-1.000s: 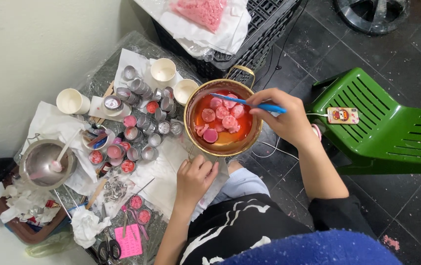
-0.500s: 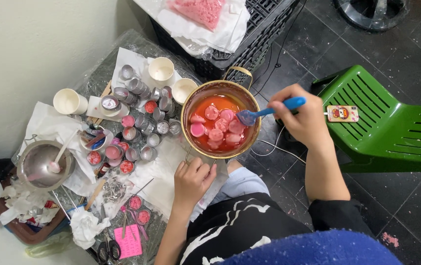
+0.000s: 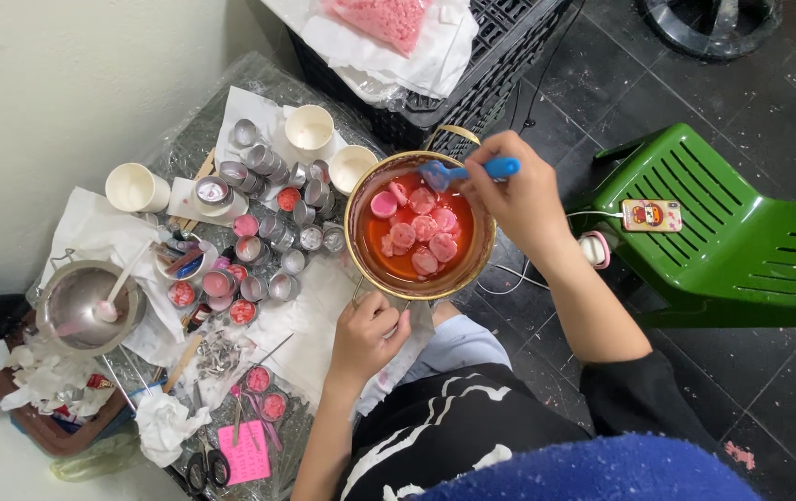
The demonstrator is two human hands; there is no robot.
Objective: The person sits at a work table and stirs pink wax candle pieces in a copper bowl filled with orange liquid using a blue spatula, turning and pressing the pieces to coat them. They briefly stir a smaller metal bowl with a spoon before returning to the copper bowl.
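Bowl [image 3: 370, 278] of orange-red liquid sits right in front of me on the low table [image 3: 323, 320], between my two hands. My left hand [image 3: 367, 336] is closed on the bowl's near rim. My right hand [image 3: 517, 199] is clamped on a blue spoon [image 3: 467, 171], its scoop over the far edge of the liquid. Floating inside are about eight pink discs [image 3: 424, 229] (some overlap, so the count is rough). Left of the bowl stand three white cups [image 3: 310, 128] among many small metal tins [image 3: 272, 227].
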